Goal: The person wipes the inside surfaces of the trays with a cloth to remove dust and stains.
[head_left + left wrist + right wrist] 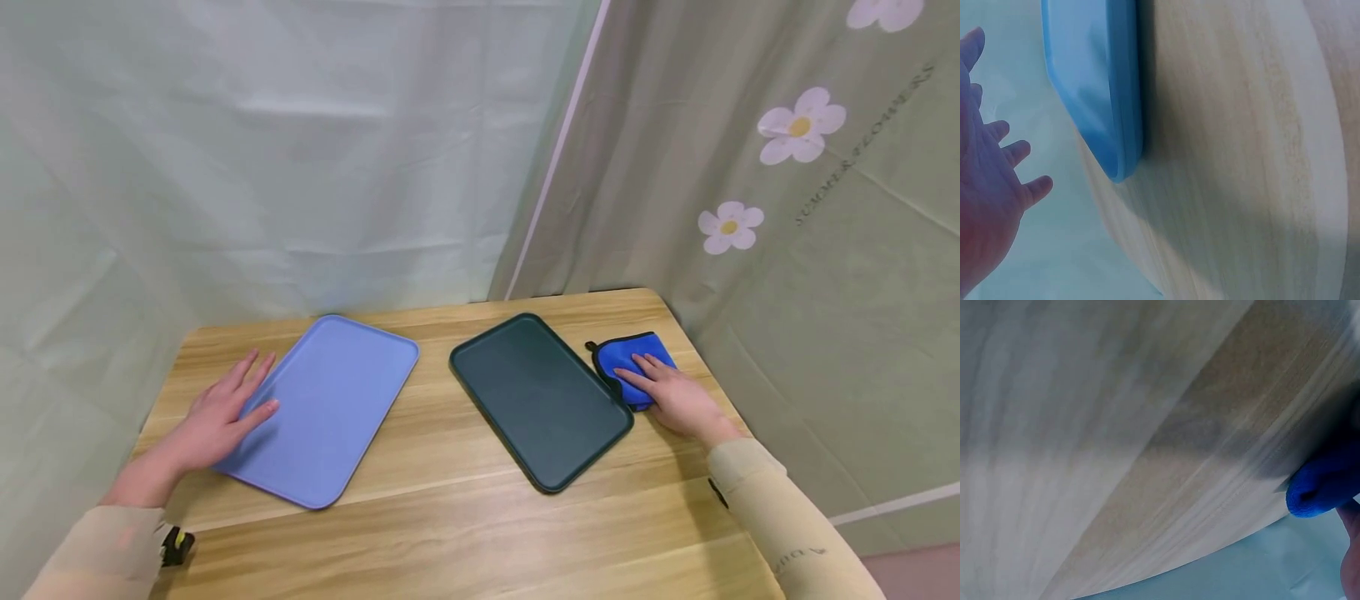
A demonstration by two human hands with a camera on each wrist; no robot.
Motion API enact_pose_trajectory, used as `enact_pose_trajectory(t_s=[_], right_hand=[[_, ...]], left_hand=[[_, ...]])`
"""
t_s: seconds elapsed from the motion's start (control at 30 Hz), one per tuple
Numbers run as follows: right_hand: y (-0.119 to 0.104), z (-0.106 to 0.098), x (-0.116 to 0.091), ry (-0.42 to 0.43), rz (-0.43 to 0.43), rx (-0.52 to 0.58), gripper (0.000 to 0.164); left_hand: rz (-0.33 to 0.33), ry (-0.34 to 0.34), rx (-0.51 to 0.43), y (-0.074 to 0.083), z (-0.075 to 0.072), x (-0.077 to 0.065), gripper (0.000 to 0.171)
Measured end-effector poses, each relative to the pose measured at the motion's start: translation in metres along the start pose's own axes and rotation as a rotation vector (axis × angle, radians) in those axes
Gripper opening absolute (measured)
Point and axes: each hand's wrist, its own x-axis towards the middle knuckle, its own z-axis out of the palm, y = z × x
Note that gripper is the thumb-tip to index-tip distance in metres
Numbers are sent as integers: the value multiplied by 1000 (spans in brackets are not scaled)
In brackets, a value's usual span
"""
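Observation:
A periwinkle-blue tray (pixel 337 400) lies on the left of the wooden table, its near end turned a little left. Over its left edge hovers my left hand (pixel 217 421), fingers spread; the left wrist view shows a gap between this hand (pixel 988 169) and the tray (pixel 1085 69). At the right lies a folded blue cloth (pixel 618 354) with black trim and a small loop. My right hand (pixel 678 400) rests on the cloth with its fingers extended. In the right wrist view a rolled cloth edge (pixel 1319 490) shows, while most of the hand is out of frame.
A dark green tray (pixel 540 400) lies between the blue tray and the cloth, its right edge against or close to the cloth. The wooden table (pixel 450 533) ends at curtains (pixel 360 167) behind and a flowered curtain (pixel 825 292) at the right.

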Motion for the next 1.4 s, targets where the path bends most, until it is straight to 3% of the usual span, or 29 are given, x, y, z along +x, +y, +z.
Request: enact_pose_trajectory(t_s=[0.17, 0.43, 0.7, 0.8, 1.07, 1.4], right_hand=[[1, 1, 5, 37, 52, 6, 89], [1, -2, 9, -5, 156, 51, 80], [7, -17, 8, 59, 228, 120, 89], [9, -25, 8, 98, 274, 121, 88], [12, -33, 13, 195, 346, 153, 92], [9, -33, 19, 269, 500, 218, 66]], left_hand=[[-4, -6, 1, -1, 0, -1, 80], [-2, -9, 3, -2, 1, -5, 81], [-15, 2, 60, -3, 3, -5, 81], [-60, -11, 103, -2, 3, -3, 79], [-298, -145, 122, -6, 6, 2, 74], [-361, -118, 130, -10, 13, 24, 70]])
